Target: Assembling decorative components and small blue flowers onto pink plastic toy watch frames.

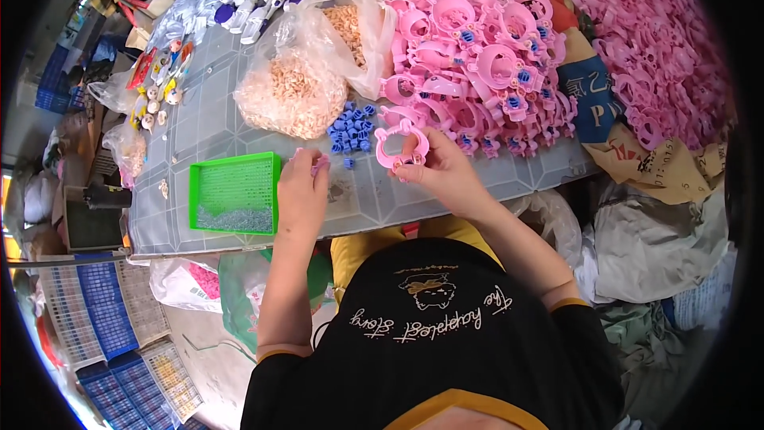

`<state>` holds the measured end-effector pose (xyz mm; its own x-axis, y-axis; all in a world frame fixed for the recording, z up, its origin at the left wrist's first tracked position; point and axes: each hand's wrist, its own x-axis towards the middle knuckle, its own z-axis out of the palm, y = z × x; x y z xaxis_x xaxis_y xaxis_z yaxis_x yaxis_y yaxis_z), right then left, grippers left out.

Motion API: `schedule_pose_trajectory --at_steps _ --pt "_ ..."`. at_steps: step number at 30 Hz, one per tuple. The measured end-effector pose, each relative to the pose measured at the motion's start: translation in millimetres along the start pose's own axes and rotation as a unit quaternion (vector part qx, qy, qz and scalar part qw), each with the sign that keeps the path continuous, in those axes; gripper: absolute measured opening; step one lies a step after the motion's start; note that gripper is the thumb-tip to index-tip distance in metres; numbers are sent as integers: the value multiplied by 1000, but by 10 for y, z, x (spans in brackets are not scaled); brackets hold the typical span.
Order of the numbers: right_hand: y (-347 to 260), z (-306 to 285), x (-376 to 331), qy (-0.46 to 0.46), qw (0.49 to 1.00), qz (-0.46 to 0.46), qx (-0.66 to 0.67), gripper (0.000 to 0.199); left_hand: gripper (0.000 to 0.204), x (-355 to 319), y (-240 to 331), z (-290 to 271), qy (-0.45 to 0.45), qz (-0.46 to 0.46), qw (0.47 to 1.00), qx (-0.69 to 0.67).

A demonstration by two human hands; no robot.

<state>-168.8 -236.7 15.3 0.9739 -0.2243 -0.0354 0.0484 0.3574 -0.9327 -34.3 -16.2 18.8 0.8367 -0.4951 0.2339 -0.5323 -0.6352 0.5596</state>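
Now right fingers [420,166] pinch the pink ring [400,146].

a grey gridded table [374,199] bears a green tray [233,193], plastic bags [293,87], blue caps [352,129], pink rings [477,56].

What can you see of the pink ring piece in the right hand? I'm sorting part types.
The pink ring piece looks like glossy moulded plastic: an open round loop with small bumps on its rim. The right hand pinches its lower edge, holding it upright just above the grey table, beside loose blue caps. Its lower part is hidden by fingers.
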Motion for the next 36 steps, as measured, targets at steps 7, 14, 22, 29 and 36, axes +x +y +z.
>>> schedule_pose_trajectory --at_steps 7,14,22,29,36 --pt "-37 -83 -85 -45 879 -326 -345 35 20 -75 513 -194 -78 -59 927 -363" --pt "-114 -64 -184 -105 755 -486 -428 29 20 -68 806 -348 -113 131 950 -260" --pt "160 -80 -94 -77 788 -455 -407 29 15 -58 692 -122 -134 59 954 -261" --pt "335 -139 87 -52 814 -406 -411 31 22 36 261 398 -103 -90 878 -459" --pt "276 -329 -170 62 889 -282 -355 39 24 -18 251 404 -53 -10 962 -269"
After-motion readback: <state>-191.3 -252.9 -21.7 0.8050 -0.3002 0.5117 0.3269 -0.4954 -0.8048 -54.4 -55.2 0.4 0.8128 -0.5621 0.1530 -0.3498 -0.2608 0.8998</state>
